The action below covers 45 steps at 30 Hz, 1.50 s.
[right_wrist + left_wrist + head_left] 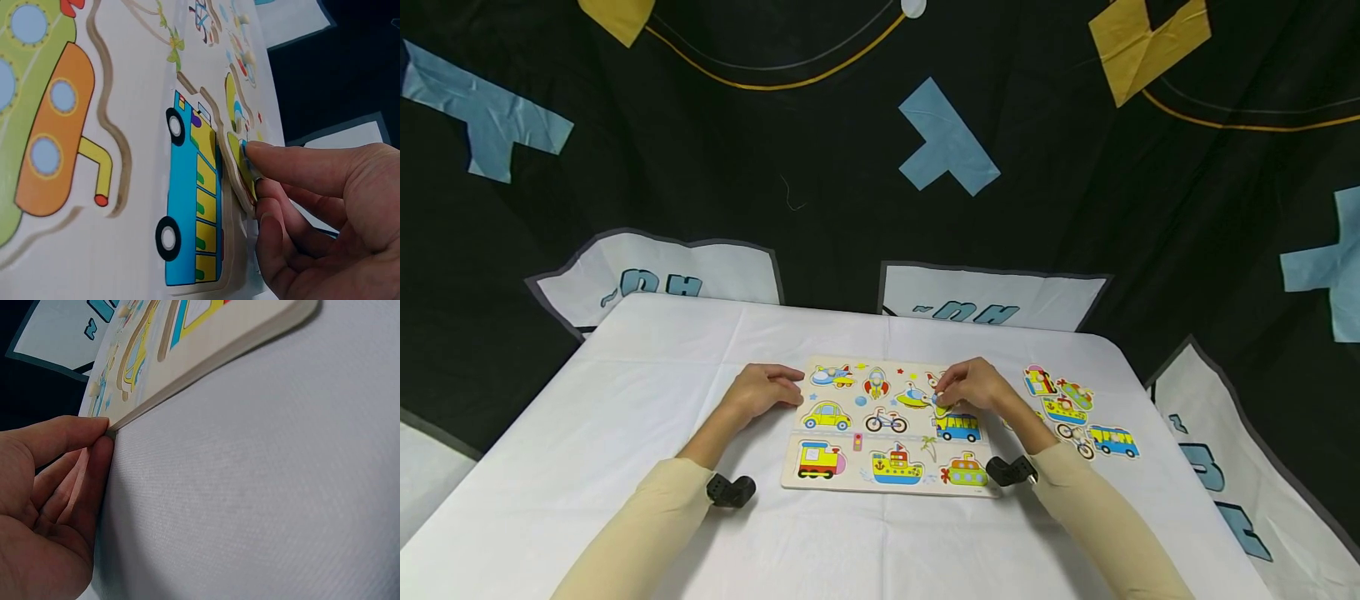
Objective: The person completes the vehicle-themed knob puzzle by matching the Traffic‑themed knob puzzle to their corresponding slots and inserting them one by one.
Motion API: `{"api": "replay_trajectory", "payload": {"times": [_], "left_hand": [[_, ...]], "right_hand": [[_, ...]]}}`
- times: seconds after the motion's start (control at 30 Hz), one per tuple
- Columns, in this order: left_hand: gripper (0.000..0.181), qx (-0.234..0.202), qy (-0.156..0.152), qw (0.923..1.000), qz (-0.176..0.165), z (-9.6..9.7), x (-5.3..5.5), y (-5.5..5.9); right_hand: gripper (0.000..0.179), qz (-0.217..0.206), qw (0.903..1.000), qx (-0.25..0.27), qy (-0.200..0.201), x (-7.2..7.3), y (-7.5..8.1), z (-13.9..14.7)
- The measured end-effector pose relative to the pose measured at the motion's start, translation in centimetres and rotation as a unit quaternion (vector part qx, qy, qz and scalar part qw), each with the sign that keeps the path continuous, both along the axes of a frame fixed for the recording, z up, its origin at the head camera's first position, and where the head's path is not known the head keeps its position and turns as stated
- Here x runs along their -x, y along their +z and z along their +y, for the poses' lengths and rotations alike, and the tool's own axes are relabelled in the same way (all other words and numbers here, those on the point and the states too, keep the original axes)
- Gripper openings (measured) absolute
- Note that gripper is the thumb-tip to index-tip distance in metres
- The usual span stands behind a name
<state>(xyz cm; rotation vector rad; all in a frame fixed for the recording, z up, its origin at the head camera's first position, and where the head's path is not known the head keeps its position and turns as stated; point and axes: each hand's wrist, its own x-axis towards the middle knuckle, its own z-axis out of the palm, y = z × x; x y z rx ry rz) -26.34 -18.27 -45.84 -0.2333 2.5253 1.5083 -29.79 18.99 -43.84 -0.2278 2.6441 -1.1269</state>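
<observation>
A wooden peg puzzle board (850,437) with vehicle pictures lies on the white table. My left hand (766,390) is at its upper left edge, and in the left wrist view the thumb and a finger (78,432) pinch that edge. Near the board's upper right, my right hand (976,385) pinches a yellow puzzle piece (234,156), largely hidden by the fingers (300,165). The piece stands tilted over the board, just above the printed bus (190,206). Wooden knobs (94,389) show on pieces along the board's top row.
Right of the board lie loose pieces: a train (1040,381), a submarine (1077,394), a ship (1063,410), a bicycle (1077,440) and a bus (1114,442). The right forearm passes beside them. A black patterned cloth (835,183) hangs behind the table (820,542).
</observation>
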Motion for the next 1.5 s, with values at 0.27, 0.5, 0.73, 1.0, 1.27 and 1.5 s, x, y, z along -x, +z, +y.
{"api": "replay_trajectory", "payload": {"times": [0.27, 0.5, 0.73, 1.0, 1.27, 1.5], "left_hand": [[0.047, -0.001, 0.003, 1.0, -0.002, 0.1, 0.0, 0.0], [0.047, 0.006, 0.004, 1.0, -0.004, 0.1, 0.1, -0.1], [0.047, -0.001, 0.001, 1.0, -0.002, 0.1, 0.0, -0.1], [0.047, 0.004, 0.001, 1.0, 0.0, 0.0, -0.1, 0.0], [0.046, 0.002, 0.002, 1.0, -0.002, 0.0, -0.1, 0.0], [0.046, 0.002, 0.002, 1.0, -0.003, 0.0, -0.1, 0.0]], "right_hand": [[0.017, 0.0, 0.9998, -0.013, 0.014, 0.0, 0.0, 0.2], [0.021, -0.024, 0.9993, 0.0, 0.03, 0.3, 0.4, 0.3], [0.014, -0.023, 0.9992, 0.005, 0.034, 0.2, 0.4, 0.3], [0.013, -0.02, 0.9993, 0.009, 0.029, 0.1, 0.6, 0.1], [0.012, -0.003, 0.9997, -0.005, 0.022, 0.2, 0.4, -0.2], [0.012, 0.008, 0.9997, -0.017, 0.013, 0.3, 0.2, -0.8]]}}
